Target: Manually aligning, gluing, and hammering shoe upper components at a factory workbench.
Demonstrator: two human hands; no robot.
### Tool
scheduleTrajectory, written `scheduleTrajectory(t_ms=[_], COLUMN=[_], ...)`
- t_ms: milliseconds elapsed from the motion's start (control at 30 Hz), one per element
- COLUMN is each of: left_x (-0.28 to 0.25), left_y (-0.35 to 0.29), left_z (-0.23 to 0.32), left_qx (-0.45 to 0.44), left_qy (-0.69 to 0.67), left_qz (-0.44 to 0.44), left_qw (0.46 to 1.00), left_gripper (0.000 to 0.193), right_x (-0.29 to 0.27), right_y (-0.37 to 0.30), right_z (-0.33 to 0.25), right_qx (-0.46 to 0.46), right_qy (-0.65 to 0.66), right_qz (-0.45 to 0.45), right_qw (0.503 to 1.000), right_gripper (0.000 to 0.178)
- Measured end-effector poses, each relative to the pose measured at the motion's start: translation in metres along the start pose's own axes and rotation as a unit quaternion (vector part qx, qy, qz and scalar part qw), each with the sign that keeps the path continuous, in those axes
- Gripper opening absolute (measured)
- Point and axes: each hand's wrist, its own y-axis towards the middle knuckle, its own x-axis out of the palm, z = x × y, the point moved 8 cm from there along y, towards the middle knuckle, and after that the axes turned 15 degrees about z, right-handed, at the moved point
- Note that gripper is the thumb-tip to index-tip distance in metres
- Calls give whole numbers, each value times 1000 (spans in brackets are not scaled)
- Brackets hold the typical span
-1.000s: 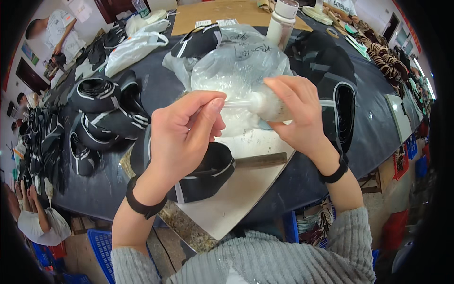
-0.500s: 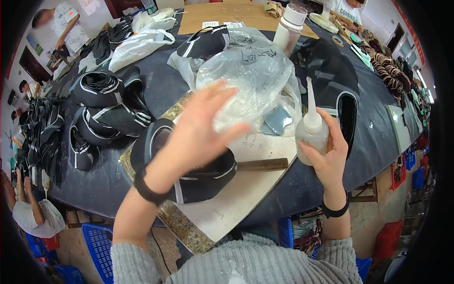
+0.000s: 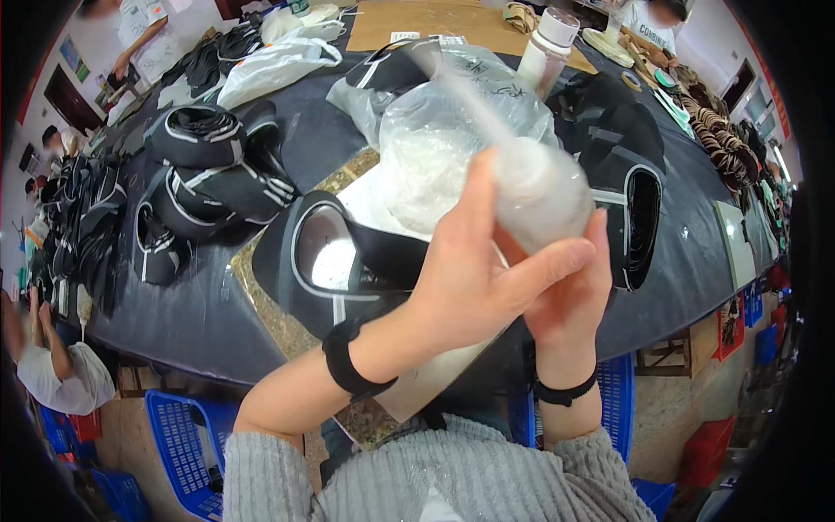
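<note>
Both hands are on a translucent white squeeze bottle (image 3: 546, 198) with a long nozzle, tilted so the nozzle points to the far left and blurred by motion. My left hand (image 3: 465, 261) closes round its left side, its thumb lying across the near end. From behind and to the right, my right hand (image 3: 570, 291) also grips it, with most of its fingers hidden. Left of the hands, a black fabric piece with grey edging (image 3: 300, 252) lies curled on a white board (image 3: 435, 370) over a speckled stone slab (image 3: 278, 304). Its opening shows a shiny inside.
A clear plastic bag (image 3: 422, 170) lies beyond the hands. Stacked rolls of black fabric pieces (image 3: 213, 183) stand left; another black roll (image 3: 639, 222) is right. A white bottle (image 3: 546, 52) stands at the back. Blue baskets (image 3: 178, 452) flank me below the table (image 3: 200, 326).
My left hand has come right and closed on the squeeze bottle. The bottle, upright in my right hand before, has moved left and tipped, its nozzle swinging to the far left.
</note>
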Motion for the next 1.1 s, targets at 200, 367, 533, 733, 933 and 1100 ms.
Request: scheduleTrajectory(t_ms=[200,367,533,733,933,1100], left_x=[-78,-84,-104,-138,-151,-154], left_y=[-30,-72,-57,-41,-42,-46], left_z=[-2,-17,-31,-22,-22,-18], left_qx=[-11,55,-238,-310,-300,-309], left_qy=[281,438,111,-124,-211,-199], left_qz=[-32,-165,-68,55,137,188], left_qw=[959,882,963,941,920,911], left_gripper=[49,32,13,8,18,25], right_x=[-75,-80,14,64,104,104], right_y=[23,35,16,62,57,55], right_z=[-62,-145,-223,-193,-172,-150], right_qx=[-146,-333,-372,-492,-396,-444], right_qy=[-28,-304,-231,-701,-410,-394], right_qz=[109,97,-121,-46,-165,-138], right_qw=[983,887,891,514,805,793], right_gripper=[56,59,64,92,74,51])
